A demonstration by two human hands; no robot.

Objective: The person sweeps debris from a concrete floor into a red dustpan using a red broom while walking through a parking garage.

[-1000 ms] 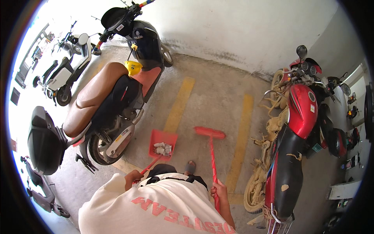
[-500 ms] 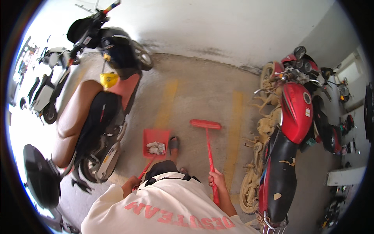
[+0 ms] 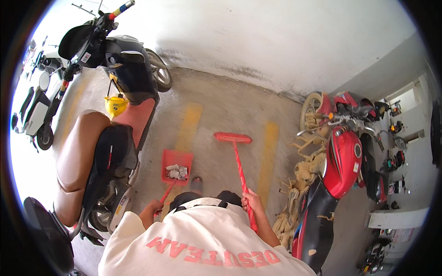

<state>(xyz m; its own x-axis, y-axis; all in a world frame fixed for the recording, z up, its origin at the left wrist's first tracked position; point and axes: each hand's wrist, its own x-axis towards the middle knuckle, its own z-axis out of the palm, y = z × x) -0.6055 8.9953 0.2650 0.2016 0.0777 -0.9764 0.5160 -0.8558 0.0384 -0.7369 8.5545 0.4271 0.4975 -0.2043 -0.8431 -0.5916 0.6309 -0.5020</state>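
Note:
My left hand [image 3: 151,213] is closed round the handle of a red dustpan [image 3: 170,158], held low in front of my left side. Crumpled whitish paper litter [image 3: 177,172] lies in its pan. With my right hand [image 3: 252,201] I grip the red shaft of a broom [image 3: 240,167], its fingers wrapped about the pole. The broom's wide red head [image 3: 233,137] is out ahead of me over the concrete floor, right of the dustpan and apart from it. Whether the head touches the floor I cannot tell.
To my left stands a scooter [image 3: 120,138] with a brown seat cover and a yellow helmet [image 3: 116,105] hanging on it. A dusty red motorcycle [image 3: 341,158] is on my right. Ahead rises a white wall [image 3: 276,41]. Yellow stripes [image 3: 269,158] mark the floor.
My view has shifted, with the wall taking up more of it. Broom and dustpan appear slightly further left, both still in my hands. The litter remains in the pan.

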